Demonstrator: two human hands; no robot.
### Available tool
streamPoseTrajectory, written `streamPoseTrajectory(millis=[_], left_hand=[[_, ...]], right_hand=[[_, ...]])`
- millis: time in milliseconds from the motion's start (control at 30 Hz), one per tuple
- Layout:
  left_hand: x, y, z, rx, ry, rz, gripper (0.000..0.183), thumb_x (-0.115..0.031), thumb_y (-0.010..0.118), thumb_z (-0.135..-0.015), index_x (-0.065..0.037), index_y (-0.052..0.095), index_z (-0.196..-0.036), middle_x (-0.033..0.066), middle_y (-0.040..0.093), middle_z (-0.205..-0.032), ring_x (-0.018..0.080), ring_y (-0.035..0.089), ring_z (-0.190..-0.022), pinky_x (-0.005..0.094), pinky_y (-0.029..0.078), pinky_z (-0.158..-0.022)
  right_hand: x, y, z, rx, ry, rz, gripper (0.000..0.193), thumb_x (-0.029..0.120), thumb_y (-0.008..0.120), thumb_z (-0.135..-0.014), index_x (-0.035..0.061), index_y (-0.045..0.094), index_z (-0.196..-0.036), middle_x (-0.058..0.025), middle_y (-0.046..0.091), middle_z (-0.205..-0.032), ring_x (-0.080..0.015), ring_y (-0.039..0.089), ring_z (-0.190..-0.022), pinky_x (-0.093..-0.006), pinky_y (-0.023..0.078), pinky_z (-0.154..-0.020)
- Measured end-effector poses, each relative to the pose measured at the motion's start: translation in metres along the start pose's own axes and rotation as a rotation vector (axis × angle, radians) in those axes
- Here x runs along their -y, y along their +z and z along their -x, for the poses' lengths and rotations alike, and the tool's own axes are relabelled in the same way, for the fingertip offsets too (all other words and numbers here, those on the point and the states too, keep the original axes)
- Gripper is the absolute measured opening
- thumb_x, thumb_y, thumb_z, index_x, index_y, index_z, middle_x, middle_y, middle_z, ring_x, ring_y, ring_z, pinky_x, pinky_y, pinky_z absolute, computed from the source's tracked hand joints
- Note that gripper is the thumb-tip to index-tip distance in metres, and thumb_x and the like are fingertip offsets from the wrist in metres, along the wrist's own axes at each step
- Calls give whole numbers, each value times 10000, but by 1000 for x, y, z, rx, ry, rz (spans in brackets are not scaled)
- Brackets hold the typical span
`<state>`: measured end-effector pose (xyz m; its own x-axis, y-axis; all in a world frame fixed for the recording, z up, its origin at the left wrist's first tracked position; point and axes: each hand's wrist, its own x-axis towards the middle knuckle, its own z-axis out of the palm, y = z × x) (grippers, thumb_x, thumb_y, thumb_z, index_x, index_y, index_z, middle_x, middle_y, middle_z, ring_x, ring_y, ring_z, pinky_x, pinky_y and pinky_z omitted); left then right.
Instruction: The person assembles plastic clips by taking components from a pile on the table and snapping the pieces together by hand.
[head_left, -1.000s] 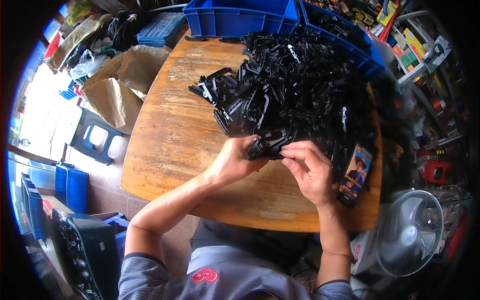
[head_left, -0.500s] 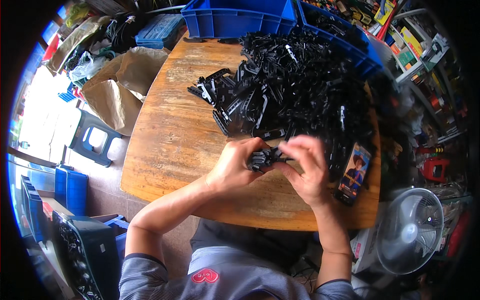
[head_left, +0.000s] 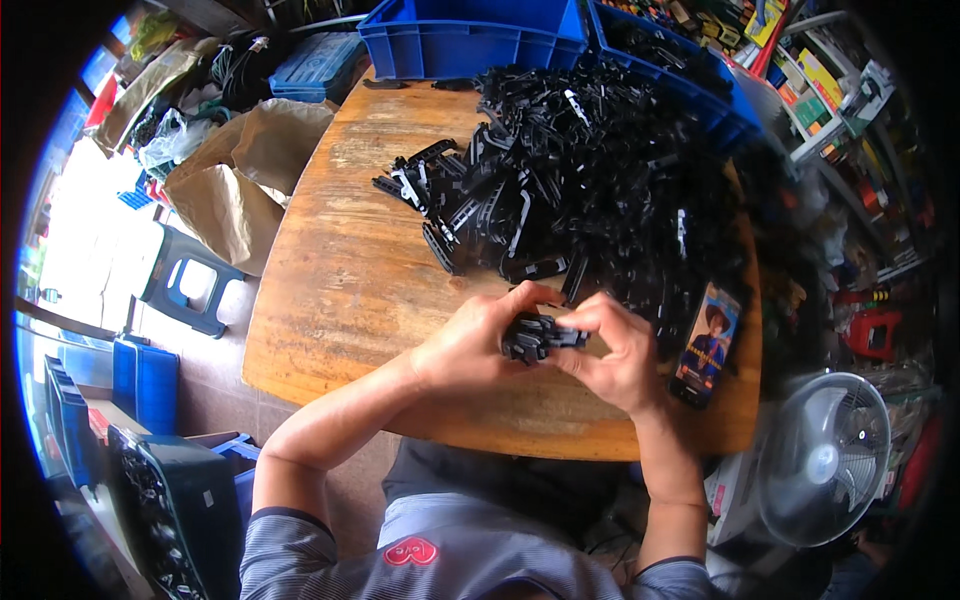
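Left hand (head_left: 465,345) and right hand (head_left: 615,355) meet over the near part of the counter (head_left: 340,280), fingers of both clamped on one black part (head_left: 535,337). Part held just above the wood, near side of the pile (head_left: 590,190); its exact shape is hard to make out. Left of the pile: bare wood out to the counter's curved edge. Phone (head_left: 706,343) lies just right of the right hand, near the edge. Blue bin (head_left: 470,35) beyond the pile.

a worn round wooden table (head_left: 340,280) is seen, its left part bare. a large heap of black plastic parts (head_left: 590,190) is spread over its far right half, and a phone (head_left: 706,344) is laid near the right edge.
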<state>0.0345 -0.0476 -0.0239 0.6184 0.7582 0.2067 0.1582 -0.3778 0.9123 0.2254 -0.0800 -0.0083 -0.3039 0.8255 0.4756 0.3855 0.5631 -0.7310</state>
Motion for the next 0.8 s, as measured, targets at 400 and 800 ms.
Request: streamPoseTrajectory(millis=[400,800], left_hand=[[2,8,2,58,-21,-37,912,-164,691,-744,-66,123,-1452,241,526,-1217,380,540,-1109,412,464,-868],[24,-50,2,-269,-217,-813,197,-280,651,-788,-102,596,-852,113,554,-814,317,592,-708,412,469,-613]], right_hand=[[-9,15,-6,46,208,-244,370,267,803,-712,43,587,-912,-16,586,-837,-108,549,-788,-243,438,-711],[-162,-234,-234,-549,156,624,668,462,765,-681,-20,555,-1093,-189,615,-1045,-290,595,-973,-365,453,-862]])
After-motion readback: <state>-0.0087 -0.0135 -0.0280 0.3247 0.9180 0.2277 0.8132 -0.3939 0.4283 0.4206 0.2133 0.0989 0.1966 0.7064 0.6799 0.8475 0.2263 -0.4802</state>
